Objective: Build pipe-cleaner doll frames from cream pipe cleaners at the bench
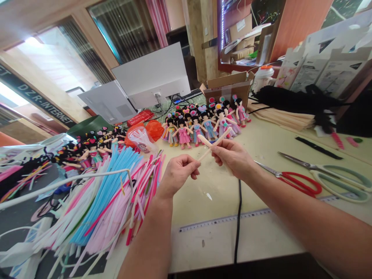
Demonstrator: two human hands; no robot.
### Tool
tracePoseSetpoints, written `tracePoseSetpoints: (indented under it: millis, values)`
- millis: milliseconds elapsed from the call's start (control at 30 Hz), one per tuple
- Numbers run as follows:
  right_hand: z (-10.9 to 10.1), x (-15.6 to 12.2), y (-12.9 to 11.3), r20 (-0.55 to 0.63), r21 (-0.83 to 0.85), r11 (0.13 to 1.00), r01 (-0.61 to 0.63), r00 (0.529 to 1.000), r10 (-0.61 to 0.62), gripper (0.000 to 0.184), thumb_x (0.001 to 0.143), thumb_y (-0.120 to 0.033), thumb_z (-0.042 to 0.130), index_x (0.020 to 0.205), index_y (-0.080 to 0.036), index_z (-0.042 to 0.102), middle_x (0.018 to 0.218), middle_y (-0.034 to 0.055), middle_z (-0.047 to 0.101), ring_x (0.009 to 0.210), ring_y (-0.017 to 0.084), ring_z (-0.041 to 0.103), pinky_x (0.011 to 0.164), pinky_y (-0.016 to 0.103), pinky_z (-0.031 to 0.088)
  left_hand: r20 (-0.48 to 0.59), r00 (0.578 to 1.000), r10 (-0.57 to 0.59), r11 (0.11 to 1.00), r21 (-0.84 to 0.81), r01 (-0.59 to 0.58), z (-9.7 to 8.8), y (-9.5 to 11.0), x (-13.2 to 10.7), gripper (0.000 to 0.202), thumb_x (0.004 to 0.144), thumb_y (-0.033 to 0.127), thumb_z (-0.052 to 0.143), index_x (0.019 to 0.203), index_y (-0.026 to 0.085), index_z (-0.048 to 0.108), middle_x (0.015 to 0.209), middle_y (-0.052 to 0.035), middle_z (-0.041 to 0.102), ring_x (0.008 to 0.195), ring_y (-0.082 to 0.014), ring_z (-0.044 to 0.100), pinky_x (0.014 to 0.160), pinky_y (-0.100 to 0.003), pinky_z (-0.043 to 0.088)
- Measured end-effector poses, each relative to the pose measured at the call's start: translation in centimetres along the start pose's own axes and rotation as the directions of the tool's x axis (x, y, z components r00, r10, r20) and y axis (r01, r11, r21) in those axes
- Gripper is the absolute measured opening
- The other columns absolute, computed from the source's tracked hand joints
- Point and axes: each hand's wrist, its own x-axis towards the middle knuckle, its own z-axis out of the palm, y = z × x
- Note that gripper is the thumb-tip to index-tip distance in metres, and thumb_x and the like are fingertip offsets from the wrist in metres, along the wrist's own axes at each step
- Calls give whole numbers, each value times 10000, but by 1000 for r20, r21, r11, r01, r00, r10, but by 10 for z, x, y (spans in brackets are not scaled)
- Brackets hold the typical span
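Cream chenille stem crossed between my hands, over the table [217, 236] and on the near side of the small dolls [183, 131].
My right hand [232, 155] pinches the cream chenille stem [225, 136] at its crossing; my left hand [181, 172] is closed in a pinch on its lower-left end. If my right pinch loosens or my left tugs unevenly, the crossing could slide off-centre, or the stem could kink. The longer line slants from my left fingertips up to the right, away from me; a shorter arm points up-left.
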Motion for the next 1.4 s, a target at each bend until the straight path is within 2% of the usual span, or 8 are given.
tracePoseSetpoints:
  millis: [100, 233, 367, 500, 767, 1033, 1233, 1400]
  values:
    - [0, -1, -1, -1, 4, 1000, -1, 1000, 1, 234, 641, -357, 711, 625, -170, 571, 556, -33, 553, 424, 60, 448, 402, 218, 364, 30, 999, 35, 996, -80, -32, -2, -1, 1, 315, 687, 441, 724, 716, 138, 646, 601, -14, 630, 536, -106, 545, 553, -245, 437]
    - [6, -6, -4, 42, -20, 996, -88, 995, 88, 235, 621, -350, 730, 636, -166, 584, 563, -27, 572, 449, 66, 482, 430, 215, 399, -47, 995, 89, 977, -192, -97, -2, -7, 6, 442, 732, 563, 650, 825, 132, 672, 604, -3, 593, 545, -98, 503, 546, -243, 393]
    - [13, -13, -4, 116, -113, 976, -188, 973, 201, 221, 665, -349, 716, 646, -162, 599, 589, -11, 595, 474, 78, 522, 470, 226, 441, -78, 993, 94, 971, -212, -109, 3, -11, 9, 322, 712, 452, 712, 799, 146, 667, 588, 31, 543, 537, -76, 444, 549, -230, 353]
    - [14, -15, 1, 188, -172, 963, -205, 953, 237, 191, 696, -332, 714, 694, -162, 627, 622, -5, 611, 544, 98, 570, 525, 236, 483, -86, 995, 58, 961, -265, -79, 6, -9, 10, 297, 649, 410, 763, 668, 145, 631, 595, 24, 551, 540, -78, 447, 540, -230, 352]
    - [7, -11, 2, 275, -210, 944, -256, 911, 308, 238, 718, -378, 714, 781, -158, 646, 709, 15, 641, 642, 116, 607, 594, 245, 494, -90, 996, -14, 926, -376, -21, 2, -15, 15, 284, 592, 374, 799, 642, 136, 653, 620, -7, 604, 556, -86, 497, 545, -229, 380]
    - [7, -11, 1, 340, -289, 948, -134, 911, 233, 300, 717, -437, 680, 654, -160, 585, 541, -33, 537, 451, 65, 433, 437, 214, 331, -88, 995, -49, 882, -471, 2, -2, -22, 19, 283, 619, 380, 796, 700, 136, 679, 592, 4, 593, 525, -74, 507, 537, -217, 371]
    - [9, -11, 4, 293, -194, 972, -132, 938, 186, 387, 696, -535, 671, 630, -181, 527, 490, -47, 496, 431, 67, 410, 427, 217, 317, -28, 995, -97, 892, -445, 74, 6, -25, 17, 260, 654, 341, 769, 842, 166, 732, 808, -35, 673, 686, -103, 574, 600, -226, 381]
    - [7, -11, 4, 407, -322, 943, -89, 886, 223, 441, 740, -607, 599, 686, -172, 555, 578, -16, 551, 511, 90, 485, 485, 225, 389, -19, 997, -75, 901, -429, 60, 13, -29, 16, 297, 672, 422, 758, 812, 163, 720, 783, -32, 671, 724, -142, 595, 670, -276, 425]
